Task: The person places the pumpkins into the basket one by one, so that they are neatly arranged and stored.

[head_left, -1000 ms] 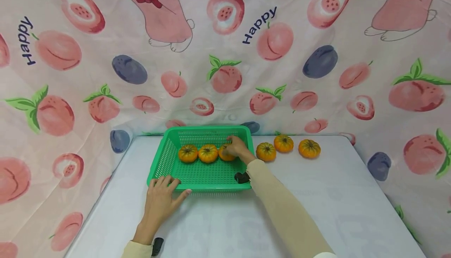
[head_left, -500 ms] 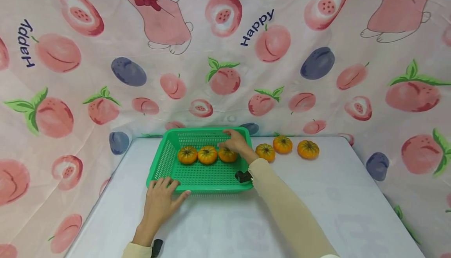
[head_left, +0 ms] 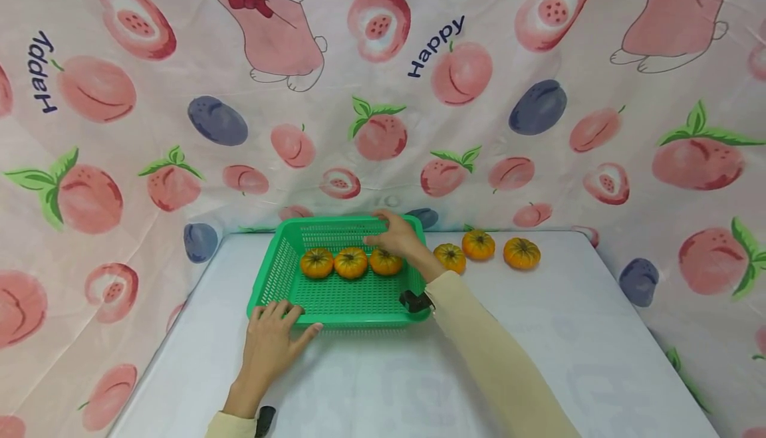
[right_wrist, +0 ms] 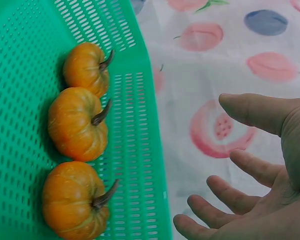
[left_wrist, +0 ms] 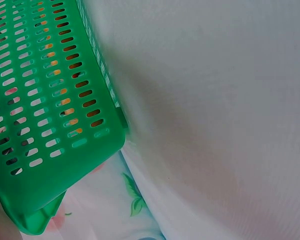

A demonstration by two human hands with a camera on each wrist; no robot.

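A green plastic basket (head_left: 335,319) stands on the table, with three small orange pumpkins in a row inside, the left (head_left: 316,263), middle (head_left: 350,263) and right (head_left: 385,262) ones. Their dark stems show in the right wrist view. My right hand (head_left: 397,235) hovers over the right pumpkin near the back rim, fingers and thumb spread, nothing between them. In the right wrist view this hand (right_wrist: 270,185) appears beyond the basket wall. My left hand (head_left: 272,338) holds the basket's front-left rim, fingers hooked over it, thumb along the outside. The left wrist view shows mostly the basket's wall (left_wrist: 65,175).
Three more pumpkins lie on the white table (head_left: 479,358) right of the basket: one (head_left: 450,258) close to its wall, one (head_left: 478,244) behind, one (head_left: 522,253) farther right. A fruit-printed cloth (head_left: 383,179) hangs behind the table.
My right hand has let go of the right pumpkin, its fingers opening as it rises toward the back rim. The pumpkin stays in the row. My left hand keeps its place.
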